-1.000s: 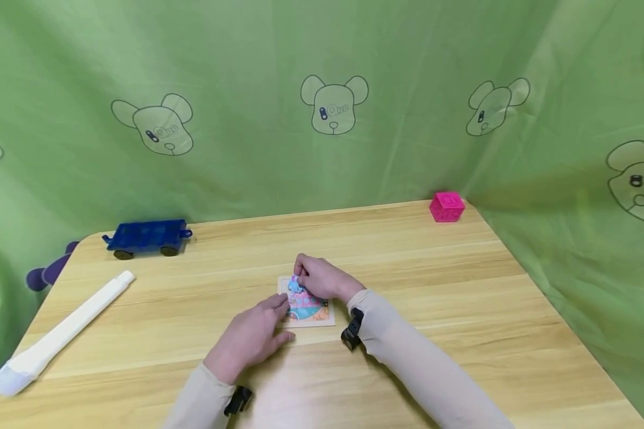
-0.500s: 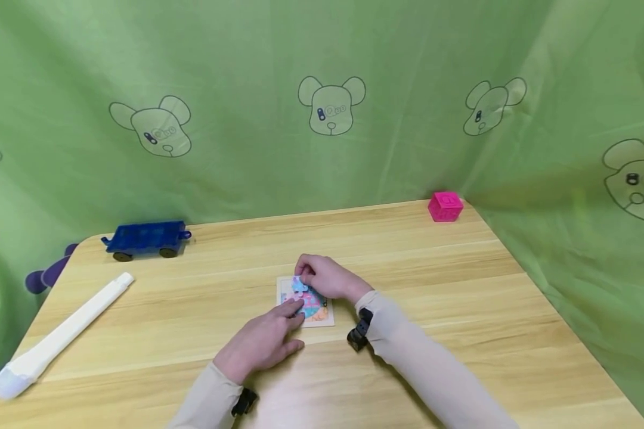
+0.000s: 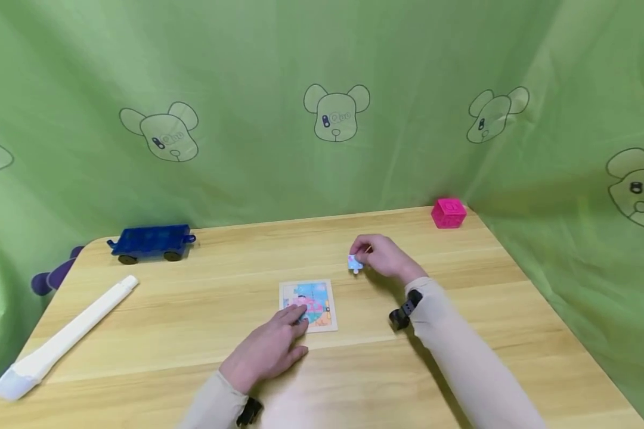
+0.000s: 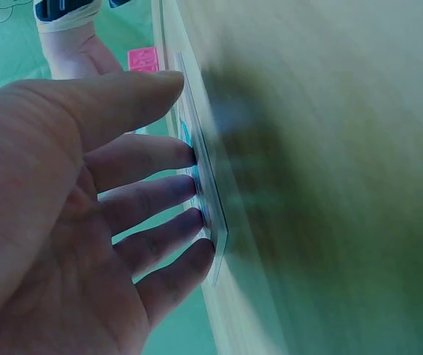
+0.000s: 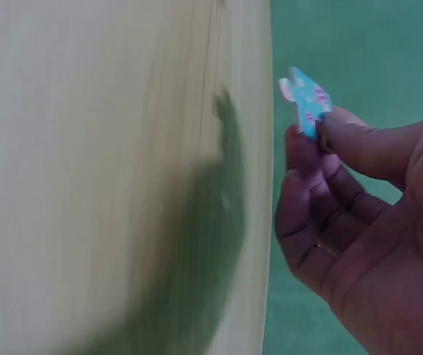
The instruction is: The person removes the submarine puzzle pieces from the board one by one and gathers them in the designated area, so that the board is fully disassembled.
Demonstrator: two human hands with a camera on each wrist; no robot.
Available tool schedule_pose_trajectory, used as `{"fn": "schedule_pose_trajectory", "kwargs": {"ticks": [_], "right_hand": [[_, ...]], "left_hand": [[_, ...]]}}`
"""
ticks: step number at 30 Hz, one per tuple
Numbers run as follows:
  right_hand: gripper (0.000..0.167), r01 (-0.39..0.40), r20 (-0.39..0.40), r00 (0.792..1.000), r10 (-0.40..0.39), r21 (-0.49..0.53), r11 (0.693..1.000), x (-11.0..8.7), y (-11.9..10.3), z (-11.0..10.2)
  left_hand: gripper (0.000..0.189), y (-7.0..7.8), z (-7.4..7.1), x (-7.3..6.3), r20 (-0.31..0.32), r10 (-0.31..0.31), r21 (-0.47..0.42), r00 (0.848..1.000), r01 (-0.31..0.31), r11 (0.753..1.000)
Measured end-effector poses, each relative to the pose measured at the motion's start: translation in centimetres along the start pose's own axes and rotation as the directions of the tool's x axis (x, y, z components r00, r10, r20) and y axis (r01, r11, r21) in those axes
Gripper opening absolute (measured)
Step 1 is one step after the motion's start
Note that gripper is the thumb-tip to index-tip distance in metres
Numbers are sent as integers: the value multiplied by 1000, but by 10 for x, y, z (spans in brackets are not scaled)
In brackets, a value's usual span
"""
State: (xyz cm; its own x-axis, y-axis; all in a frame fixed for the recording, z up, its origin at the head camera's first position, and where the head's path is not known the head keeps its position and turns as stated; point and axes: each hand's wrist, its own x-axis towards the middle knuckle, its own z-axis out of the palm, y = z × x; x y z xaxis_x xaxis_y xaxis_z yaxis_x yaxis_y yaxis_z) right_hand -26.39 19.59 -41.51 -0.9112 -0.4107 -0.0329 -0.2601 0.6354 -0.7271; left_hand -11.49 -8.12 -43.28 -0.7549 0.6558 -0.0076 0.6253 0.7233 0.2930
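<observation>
While puzzle piece (image 3: pixel 355 264) hung right of puzzle board (image 3: pixel 331 305), pinched by right hand (image 3: pixel 380 256) at one edge, slip could have dropped it onto table (image 3: pixel 220 268); small grip area was likely cause. Piece looked light blue, pink-patched, with pale knob; finer print perhaps lost to blur. Left hand (image 3: pixel 268 348), fingers extended, touched puzzle board. Pink cube (image 3: pixel 448 213) stood well apart.

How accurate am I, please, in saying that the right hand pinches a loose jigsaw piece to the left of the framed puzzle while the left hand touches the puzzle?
One detail is off: the head view shows the right hand pinching the jigsaw piece to the right of the framed puzzle. The left hand does touch the puzzle.
</observation>
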Motion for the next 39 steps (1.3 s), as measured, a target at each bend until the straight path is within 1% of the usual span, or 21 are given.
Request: {"fn": "schedule_pose_trajectory", "kwargs": {"ticks": [3,6,10,13,16,20,22,24,26,28,29,32,34,36,39], "right_hand": [[12,-10,-5,1000,10,-47,999,3,11,-6],[13,-20,0,1000,21,-89,996,7,19,-8],[14,-65,10,998,66,-120,991,12,26,-7],[14,-91,16,995,94,-125,988,15,28,-5],[14,-95,21,995,99,-132,987,18,31,-4],[14,-105,28,994,110,-141,984,19,31,-3],[14,-117,21,992,122,-141,983,18,30,-3],[15,-110,3,994,112,-152,982,18,28,-3],[18,-81,-21,997,78,-163,983,16,24,-1],[21,-23,-27,999,19,-179,983,13,15,4],[21,9,-17,1000,-12,-184,983,12,9,7],[22,105,54,994,-97,-191,976,9,-13,22],[22,155,116,984,-135,-189,970,8,-27,34],[21,197,171,971,-165,-191,962,10,-35,46],[18,240,243,951,-191,-189,952,14,-42,62]], "left_hand": [[53,1,1,-1,0,-13,6,1000,13,1000],[53,1,0,-1,8,-22,-5,1000,22,1000],[53,1,-1,0,34,-27,-29,999,28,999],[53,0,-2,-1,52,-39,-48,998,42,998],[53,-1,-2,-1,62,-51,-68,997,55,996],[52,-3,-1,-1,63,-52,-84,997,58,995],[51,-4,0,-1,60,-49,-90,997,54,994],[51,-5,1,-2,57,-46,-94,997,51,994],[51,-5,2,-1,56,-42,-95,998,47,994],[51,-5,2,-1,55,-41,-97,998,46,994],[51,-5,2,-1,56,-42,-98,998,47,994],[52,-5,1,-1,57,-44,-103,997,50,993],[51,-6,0,-1,56,-45,-109,997,51,993],[51,-5,0,-1,57,-47,-115,997,53,992],[51,-5,0,-1,57,-50,-132,997,57,990]]}}
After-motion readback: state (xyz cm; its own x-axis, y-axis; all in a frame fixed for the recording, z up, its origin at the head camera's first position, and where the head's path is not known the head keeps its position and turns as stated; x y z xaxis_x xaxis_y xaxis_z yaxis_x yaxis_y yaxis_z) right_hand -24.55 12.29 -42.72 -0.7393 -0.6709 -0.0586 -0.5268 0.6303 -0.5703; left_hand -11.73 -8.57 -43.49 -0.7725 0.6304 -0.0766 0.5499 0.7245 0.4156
